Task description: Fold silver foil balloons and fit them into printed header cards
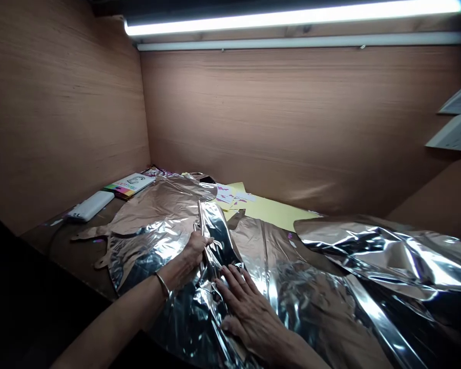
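**Registrar:** Largest items first?

**Cataloguer:** Item one: wood-veneer wall panels (292,123) enclosing the space, with a lit fluorescent tube (292,18) above. Item two: a brown desk (77,256). Item three: a crumpled silver foil sheet (384,256) spread across the right and front of the desk. Item four: a foil cutout (149,215) with tabbed ends, at left; whether it joins the sheet cannot be told.

**Registrar:** Smaller lots?

**Cataloguer:** A yellow card (272,210) partly under the foil, paper scraps (234,197) on and beside it, a white power bank (90,206), and a pack of coloured paper (128,185) near the back corner.

**Registrar:** And the hands?

**Cataloguer:** The left grip (192,251) appears clenched on a raised fold of foil (215,230), which runs forward, away from the person, toward the yellow card. That hand is the nearer one, lying just left of the fold, forearm angled in from lower left, a metal bangle (162,285) at the wrist. The right grip (249,312) is released, palm down and fingers spread on the foil, just in front of the fold's near end.
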The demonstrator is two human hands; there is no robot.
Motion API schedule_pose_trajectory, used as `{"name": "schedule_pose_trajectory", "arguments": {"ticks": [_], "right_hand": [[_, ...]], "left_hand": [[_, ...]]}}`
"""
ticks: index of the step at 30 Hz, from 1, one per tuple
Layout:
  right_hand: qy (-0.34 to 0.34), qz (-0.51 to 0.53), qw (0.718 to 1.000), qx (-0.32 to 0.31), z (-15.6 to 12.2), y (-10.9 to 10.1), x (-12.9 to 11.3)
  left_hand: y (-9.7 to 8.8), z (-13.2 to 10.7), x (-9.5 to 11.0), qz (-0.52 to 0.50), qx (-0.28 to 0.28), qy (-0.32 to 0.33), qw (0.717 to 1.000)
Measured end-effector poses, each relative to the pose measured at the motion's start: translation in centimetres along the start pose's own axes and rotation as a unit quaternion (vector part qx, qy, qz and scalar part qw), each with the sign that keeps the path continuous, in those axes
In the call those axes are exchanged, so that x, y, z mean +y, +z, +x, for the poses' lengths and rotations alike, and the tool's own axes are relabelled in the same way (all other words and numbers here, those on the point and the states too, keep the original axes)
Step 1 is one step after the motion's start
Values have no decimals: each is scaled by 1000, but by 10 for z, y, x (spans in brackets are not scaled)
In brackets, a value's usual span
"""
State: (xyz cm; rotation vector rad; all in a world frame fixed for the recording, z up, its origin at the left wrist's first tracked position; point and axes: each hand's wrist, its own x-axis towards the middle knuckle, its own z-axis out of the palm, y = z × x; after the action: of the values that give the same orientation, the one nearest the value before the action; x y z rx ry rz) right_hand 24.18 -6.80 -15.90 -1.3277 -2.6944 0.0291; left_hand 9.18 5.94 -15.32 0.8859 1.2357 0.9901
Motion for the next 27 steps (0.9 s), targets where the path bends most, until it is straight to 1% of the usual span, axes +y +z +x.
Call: {"name": "schedule_pose_trajectory", "arguments": {"ticks": [2, 4, 5, 6, 7, 8, 9, 10, 11, 12, 15, 17, 19, 21, 22, 24, 26, 27], "right_hand": [[9, 14, 1000, -18, -1, 9, -1], [16, 30, 999, -25, -2, 10, -1], [17, 36, 999, -25, -2, 9, -1], [17, 40, 999, -23, -2, 8, -1], [17, 43, 999, -18, -1, 8, 0], [16, 44, 999, -11, -1, 7, 0], [16, 43, 999, -4, -1, 7, 0], [18, 42, 999, -1, -2, 7, 0], [20, 42, 999, -2, -2, 8, 0], [21, 43, 999, -5, -2, 8, -1], [25, 45, 998, -21, -2, 7, -3], [28, 42, 998, -20, -2, 8, -4], [34, 37, 999, -13, -3, 9, -8], [41, 32, 999, -1, -5, 10, -13], [42, 30, 999, 2, -7, 11, -17], [42, 26, 999, 6, -12, 12, -23], [41, 23, 999, 8, -16, 13, -29], [41, 22, 999, 10, -18, 14, -30]], "left_hand": [[0, -7, 8, 48, 34, 67, 996], [3, -14, 17, 87, 73, 146, 983], [5, -17, 22, 131, 70, 204, 968], [8, -19, 25, 204, 39, 268, 941], [12, -19, 27, 308, -20, 329, 893], [15, -17, 27, 422, -93, 375, 820], [18, -14, 25, 523, -162, 397, 737], [20, -9, 22, 595, -214, 398, 664], [22, -3, 18, 636, -245, 385, 623], [22, 5, 12, 655, -259, 373, 604], [21, 25, -5, 664, -274, 361, 595], [21, 32, -14, 664, -281, 362, 590], [21, 34, -17, 660, -284, 371, 588], [18, 30, -14, 652, -283, 387, 587], [13, 25, -10, 647, -279, 397, 588], [-5, 13, 0, 638, -259, 416, 593], [-34, -7, 8, 633, -239, 430, 597], [-50, -19, 11, 629, -236, 443, 594]]}}
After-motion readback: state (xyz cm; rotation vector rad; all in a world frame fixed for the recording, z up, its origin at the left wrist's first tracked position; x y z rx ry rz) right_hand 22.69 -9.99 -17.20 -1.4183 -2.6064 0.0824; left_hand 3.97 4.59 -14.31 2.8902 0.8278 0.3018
